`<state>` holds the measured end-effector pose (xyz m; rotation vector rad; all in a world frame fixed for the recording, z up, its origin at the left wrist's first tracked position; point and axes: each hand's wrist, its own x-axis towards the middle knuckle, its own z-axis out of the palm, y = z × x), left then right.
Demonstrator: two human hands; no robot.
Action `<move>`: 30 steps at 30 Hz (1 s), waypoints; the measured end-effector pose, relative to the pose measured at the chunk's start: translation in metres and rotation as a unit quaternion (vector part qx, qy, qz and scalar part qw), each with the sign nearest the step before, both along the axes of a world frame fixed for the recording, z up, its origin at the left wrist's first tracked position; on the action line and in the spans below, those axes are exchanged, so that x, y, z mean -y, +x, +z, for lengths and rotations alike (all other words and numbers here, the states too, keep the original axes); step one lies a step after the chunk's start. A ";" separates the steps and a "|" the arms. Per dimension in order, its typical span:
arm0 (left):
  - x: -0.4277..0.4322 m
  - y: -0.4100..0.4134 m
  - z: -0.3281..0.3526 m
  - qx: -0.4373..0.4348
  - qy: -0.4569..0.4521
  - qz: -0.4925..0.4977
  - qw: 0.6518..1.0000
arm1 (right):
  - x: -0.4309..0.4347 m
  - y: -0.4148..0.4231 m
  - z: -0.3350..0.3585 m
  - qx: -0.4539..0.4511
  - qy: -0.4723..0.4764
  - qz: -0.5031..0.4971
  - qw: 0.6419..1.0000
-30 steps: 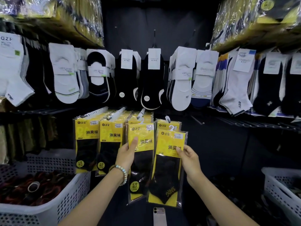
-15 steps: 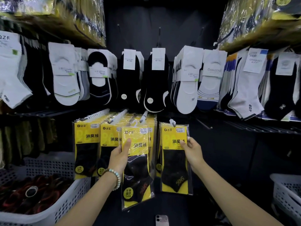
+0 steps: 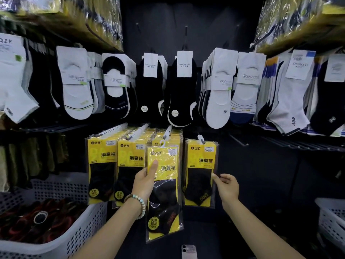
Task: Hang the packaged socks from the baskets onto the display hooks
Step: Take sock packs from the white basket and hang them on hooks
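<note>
The left hand [image 3: 147, 182] pinches a sock pack [image 3: 164, 193] in its fingers, its loop [image 3: 162, 143] just under a hook [image 3: 168, 131]. The right hand [image 3: 226, 186] has loose fingers beside a hung pack [image 3: 200, 172]. Next, I think, the loop must slip onto the hook.

The sock packet [image 3: 166, 172] at lower centre is showing you yellow card, black characters and black socks. At lower left, the perforated basket [image 3: 80, 236] is showing white, and your bead bracelet [image 3: 141, 204] cream and turquoise.
</note>
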<state>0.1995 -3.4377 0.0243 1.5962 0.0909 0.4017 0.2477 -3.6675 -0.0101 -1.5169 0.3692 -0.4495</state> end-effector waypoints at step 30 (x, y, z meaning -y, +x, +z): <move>0.090 0.011 -0.008 -0.009 0.022 -0.157 0.987 | 0.007 -0.024 0.047 0.115 0.006 0.141 0.983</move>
